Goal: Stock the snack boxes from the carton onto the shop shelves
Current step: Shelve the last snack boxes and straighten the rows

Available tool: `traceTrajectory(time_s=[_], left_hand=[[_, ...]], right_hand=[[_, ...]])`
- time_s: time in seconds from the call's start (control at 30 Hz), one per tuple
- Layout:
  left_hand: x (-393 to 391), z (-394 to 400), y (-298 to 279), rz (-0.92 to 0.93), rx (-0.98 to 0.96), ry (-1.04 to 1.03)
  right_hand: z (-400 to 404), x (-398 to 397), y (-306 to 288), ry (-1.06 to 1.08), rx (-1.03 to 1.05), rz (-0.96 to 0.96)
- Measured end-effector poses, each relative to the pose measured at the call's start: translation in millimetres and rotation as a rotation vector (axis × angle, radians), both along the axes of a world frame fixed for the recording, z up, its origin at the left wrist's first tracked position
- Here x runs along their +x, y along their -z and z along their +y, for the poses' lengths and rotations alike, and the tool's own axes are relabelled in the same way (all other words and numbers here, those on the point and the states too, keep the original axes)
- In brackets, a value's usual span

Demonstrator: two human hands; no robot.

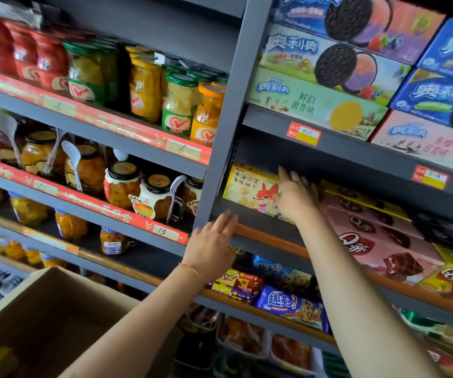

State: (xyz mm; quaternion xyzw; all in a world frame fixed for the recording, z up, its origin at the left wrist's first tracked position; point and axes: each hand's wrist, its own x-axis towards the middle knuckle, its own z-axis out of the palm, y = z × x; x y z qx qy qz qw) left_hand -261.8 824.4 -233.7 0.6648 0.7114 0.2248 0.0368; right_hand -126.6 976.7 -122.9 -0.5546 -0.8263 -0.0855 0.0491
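Dark open gap above yellow fox-printed snack box [249,190], under grey metal shelf [356,148]. Grey upright post [219,148] bounds it left; pink chocolate-wafer boxes [369,227] block right.

A yellow snack box [249,190] with a cartoon fox printed on its front lies flat at the left end of a grey shelf [260,223]. The open brown carton [56,301] sits lower left, its contents unclear.

Dark grey metal shelves [258,222] carry the goods: a yellow cardboard snack box printed with a red fox [252,190] stands on the middle right shelf, just beside stacked pink cardboard boxes [375,236]; glass jars of fruit [149,91] fill the left bays
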Motion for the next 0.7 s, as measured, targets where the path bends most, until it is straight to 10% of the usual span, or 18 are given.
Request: traceTrajectory(time_s=[0.17, 0.3, 0.7], left_hand=[[-14, -20, 6, -0.256, 0.269, 0.017], [-53, -49, 30, -0.384, 0.385, -0.236], [-157, -246, 260, -0.509, -0.14, -1.355]], right_hand=[[-56, -11, 15, -0.311, 0.373, 0.483], [-123, -56, 47, -0.632, 0.24, 0.703], [-206, -258, 294, -0.778, -0.789, -0.01]])
